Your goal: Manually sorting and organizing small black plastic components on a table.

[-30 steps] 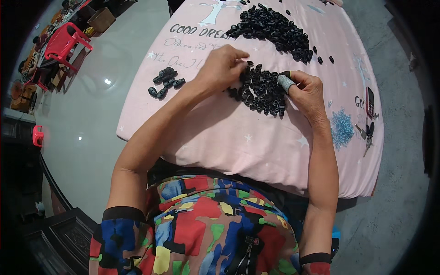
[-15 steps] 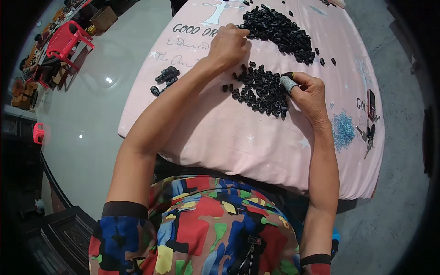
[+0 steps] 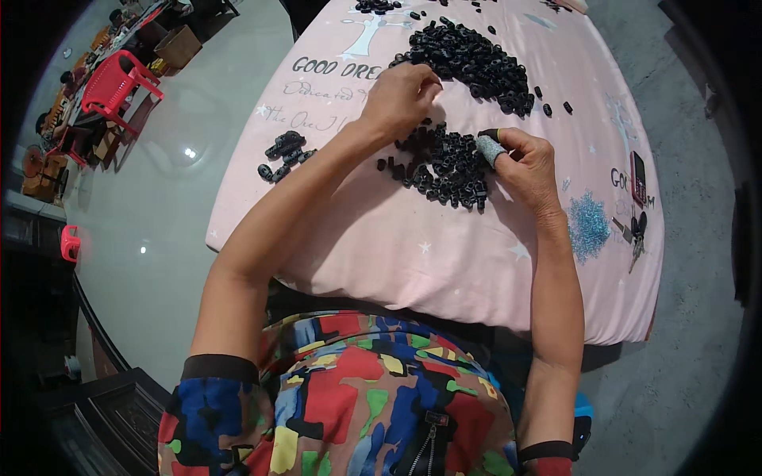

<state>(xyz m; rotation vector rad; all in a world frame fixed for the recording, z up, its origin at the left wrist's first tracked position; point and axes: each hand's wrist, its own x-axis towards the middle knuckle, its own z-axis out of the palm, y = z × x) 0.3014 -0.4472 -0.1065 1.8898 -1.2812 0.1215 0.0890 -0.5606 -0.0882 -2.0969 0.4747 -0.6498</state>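
On the pink cloth, black plastic parts lie in a large far pile [image 3: 476, 63] and a pile of smaller black pieces [image 3: 448, 166] nearer me. My left hand [image 3: 401, 97] hovers between the two piles with its fingers curled together; whatever they hold is hidden. At the right edge of the near pile is my right hand [image 3: 525, 165], its thumb wrapped in grey tape and a dark cover on the index fingertip. Thumb and index are pressed together, and I cannot make out anything between them. A few joined black parts [image 3: 284, 155] lie left of my left forearm.
Toward the table's right edge lie tiny blue beads [image 3: 589, 228], a phone [image 3: 639, 178] and keys [image 3: 637, 238]. More black parts [image 3: 377, 5] sit at the far edge. A red plastic chair [image 3: 119, 89] stands on the floor at left.
My left hand has drawn back from the large pile, toward me and the smaller pile. My right hand stays beside the near pile. The view has shifted slightly.
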